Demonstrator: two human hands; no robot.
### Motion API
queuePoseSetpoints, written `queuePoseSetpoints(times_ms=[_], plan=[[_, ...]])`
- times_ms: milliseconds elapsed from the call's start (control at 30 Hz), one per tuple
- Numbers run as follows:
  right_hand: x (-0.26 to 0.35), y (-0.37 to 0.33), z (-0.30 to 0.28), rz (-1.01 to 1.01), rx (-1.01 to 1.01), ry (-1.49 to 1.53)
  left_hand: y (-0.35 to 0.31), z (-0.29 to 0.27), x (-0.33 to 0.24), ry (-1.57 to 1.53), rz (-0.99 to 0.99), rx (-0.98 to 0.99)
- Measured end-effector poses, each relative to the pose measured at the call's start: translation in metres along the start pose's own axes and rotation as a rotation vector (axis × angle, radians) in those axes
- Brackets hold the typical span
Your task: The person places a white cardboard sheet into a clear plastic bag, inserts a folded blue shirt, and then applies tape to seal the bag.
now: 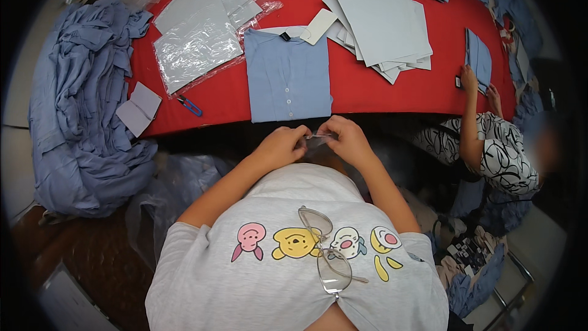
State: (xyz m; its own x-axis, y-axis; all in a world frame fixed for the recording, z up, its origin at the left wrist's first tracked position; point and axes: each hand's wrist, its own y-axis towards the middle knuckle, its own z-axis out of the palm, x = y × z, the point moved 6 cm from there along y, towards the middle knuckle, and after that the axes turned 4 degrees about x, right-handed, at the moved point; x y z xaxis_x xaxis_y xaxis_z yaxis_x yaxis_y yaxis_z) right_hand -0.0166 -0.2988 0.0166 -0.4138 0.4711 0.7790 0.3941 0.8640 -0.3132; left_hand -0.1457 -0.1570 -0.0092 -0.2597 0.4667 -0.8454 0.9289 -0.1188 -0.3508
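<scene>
Small clear strip [316, 136], perhaps plastic but too small to be sure, runs side to side between the left hand [283, 146] and the right hand [346, 140], both pinched on it. Just beyond them a folded blue shirt [269, 79] lies at the edge of the red counter [226, 93], button row pointing away, left hand nearer its midline.
</scene>
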Motion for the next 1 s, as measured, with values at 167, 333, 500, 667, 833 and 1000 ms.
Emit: queuePoseSetpoints(times_ms=[167,333,500,667,833,1000], plan=[[-0.024,0.007,-0.014,0.089,0.245,-0.066,-0.031,-0.028,0.026,-0.058,-0.177,-0.084],[-0.033,0.02,-0.02,-0.033,0.147,-0.122,-0.038,-0.039,0.054,-0.276,-0.191,-0.149],[-0.027,0.046,-0.026,-0.018,0.088,-0.124,-0.038,-0.04,0.061,-0.239,-0.213,-0.175],[0.017,0.056,-0.044,-0.191,-0.112,-0.368,-0.047,-0.055,0.065,0.135,-0.137,-0.455],[0.002,0.062,-0.035,0.056,0.009,-0.17,-0.05,-0.056,0.075,0.278,-0.184,-0.483],[-0.007,0.066,-0.037,-0.041,-0.09,-0.318,-0.054,-0.065,0.073,0.408,-0.25,-0.494]])
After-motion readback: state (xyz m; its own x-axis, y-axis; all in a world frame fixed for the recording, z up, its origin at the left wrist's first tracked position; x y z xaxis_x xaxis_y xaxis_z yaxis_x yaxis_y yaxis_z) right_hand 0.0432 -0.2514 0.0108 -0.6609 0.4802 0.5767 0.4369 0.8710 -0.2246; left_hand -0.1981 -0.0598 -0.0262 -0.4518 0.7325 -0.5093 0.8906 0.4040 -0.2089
